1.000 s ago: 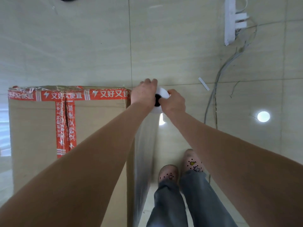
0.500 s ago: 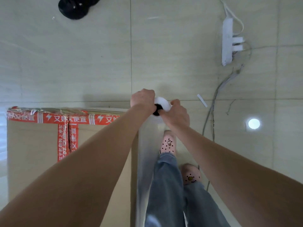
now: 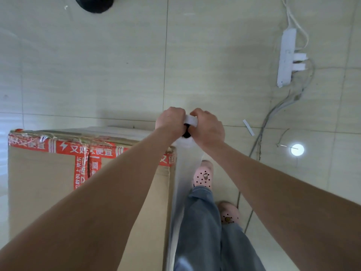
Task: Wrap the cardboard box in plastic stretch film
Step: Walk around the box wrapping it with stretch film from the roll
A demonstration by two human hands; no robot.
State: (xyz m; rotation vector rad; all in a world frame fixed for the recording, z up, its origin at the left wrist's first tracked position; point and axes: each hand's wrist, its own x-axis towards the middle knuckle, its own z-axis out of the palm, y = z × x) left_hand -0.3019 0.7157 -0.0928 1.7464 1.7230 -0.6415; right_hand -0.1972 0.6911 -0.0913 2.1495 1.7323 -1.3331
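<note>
The brown cardboard box sealed with red printed tape fills the lower left. Its far edge runs level across the view and its right edge runs down toward the bottom. Beyond the far edge, pale tiled floor lies open up to a black object cut off by the top border. To the right of the box the person stands in grey-blue jeans and pink perforated clogs, close against the box's right side. Farther right on the floor are a white power strip, grey cables trailing toward the feet, a small white strip and a round bright reflection of a light.

The left hand and the right hand are both curled into fists around the white roll of plastic stretch film. The two hands nearly touch, and only a short white band and the roll's dark core end show between them.

The roll sits just beyond the box's far right corner, slightly to its right. From under the hands a clear sheet of film hangs down and runs along the box's right side, between the cardboard and the person's legs. The left forearm crosses over the box top.
</note>
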